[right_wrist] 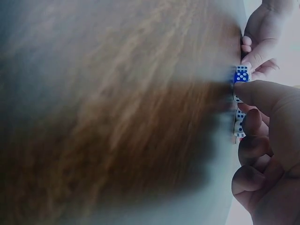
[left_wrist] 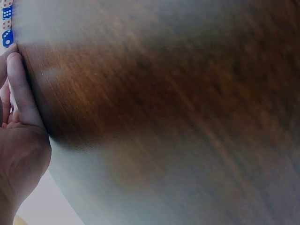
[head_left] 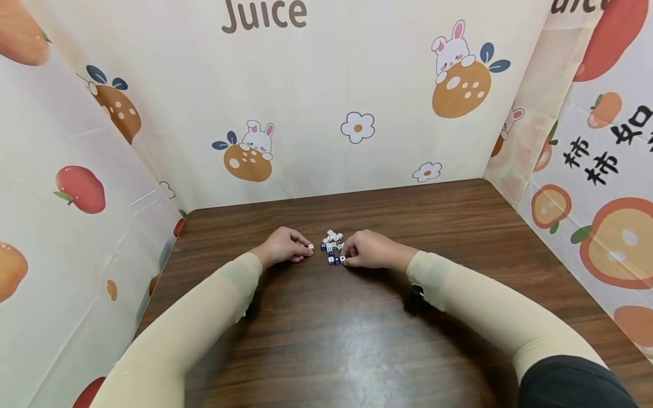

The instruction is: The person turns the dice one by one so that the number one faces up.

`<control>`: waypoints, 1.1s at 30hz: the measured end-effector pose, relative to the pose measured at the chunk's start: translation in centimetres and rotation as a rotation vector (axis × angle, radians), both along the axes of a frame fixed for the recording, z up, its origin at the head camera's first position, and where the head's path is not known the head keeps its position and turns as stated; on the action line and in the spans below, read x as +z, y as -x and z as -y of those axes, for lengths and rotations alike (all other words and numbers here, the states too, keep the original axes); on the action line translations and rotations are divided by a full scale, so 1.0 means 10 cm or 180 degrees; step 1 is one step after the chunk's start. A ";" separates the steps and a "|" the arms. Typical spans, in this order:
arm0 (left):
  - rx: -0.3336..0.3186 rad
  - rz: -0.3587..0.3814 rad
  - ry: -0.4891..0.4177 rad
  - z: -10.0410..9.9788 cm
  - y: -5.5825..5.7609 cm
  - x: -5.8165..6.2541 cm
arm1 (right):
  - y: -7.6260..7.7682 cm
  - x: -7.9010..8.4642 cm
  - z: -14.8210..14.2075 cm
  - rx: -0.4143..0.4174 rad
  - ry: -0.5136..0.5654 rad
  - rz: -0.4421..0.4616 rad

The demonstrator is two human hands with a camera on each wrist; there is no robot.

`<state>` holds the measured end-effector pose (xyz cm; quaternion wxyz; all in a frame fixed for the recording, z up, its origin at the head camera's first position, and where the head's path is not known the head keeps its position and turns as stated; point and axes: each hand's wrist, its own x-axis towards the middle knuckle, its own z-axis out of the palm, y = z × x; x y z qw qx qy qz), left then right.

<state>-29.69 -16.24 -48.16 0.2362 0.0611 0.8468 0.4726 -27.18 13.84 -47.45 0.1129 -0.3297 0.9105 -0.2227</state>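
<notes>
Near the table's far middle, my left hand [head_left: 285,246] pinches a white die [head_left: 310,247] between thumb and fingertips. Just right of it lies a small cluster of white and blue dice [head_left: 331,238]. A short row extends along the cluster's near side, with a blue die [head_left: 336,260] between white ones. My right hand [head_left: 372,249] pinches the white die [head_left: 343,259] at the row's right end. In the right wrist view the thumb [right_wrist: 258,96] covers part of that die, beside a blue die [right_wrist: 241,76]. The left wrist view catches only some dice [left_wrist: 7,23] beyond the left fingertips.
The brown wood-grain table [head_left: 347,334] reaches back to a printed cloth backdrop [head_left: 316,85]. Similar cloth hangs at the left and right sides. Both forearms, in pale sleeves, come in from the near corners.
</notes>
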 end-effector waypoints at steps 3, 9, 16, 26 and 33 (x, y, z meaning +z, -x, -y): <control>-0.0007 0.0023 -0.0029 0.00 -0.01 0.02 | 0.02 -0.01 -0.02 -0.0027 0.0003 0.0018; 0.0007 0.0034 -0.0062 0.00 0.00 0.03 | 0.04 -0.01 -0.03 0.0002 0.0004 0.0064; 0.0019 0.0050 -0.0046 0.00 0.02 -0.02 | 0.05 0.10 0.04 -0.0012 0.0057 -0.0044; 0.0014 0.0033 -0.0119 0.00 0.00 -0.01 | -0.02 0.12 0.33 0.0099 -0.0294 -0.0388; 0.0011 -0.0002 -0.0094 0.00 -0.01 0.01 | -0.02 0.13 0.46 0.0067 -0.0407 -0.0442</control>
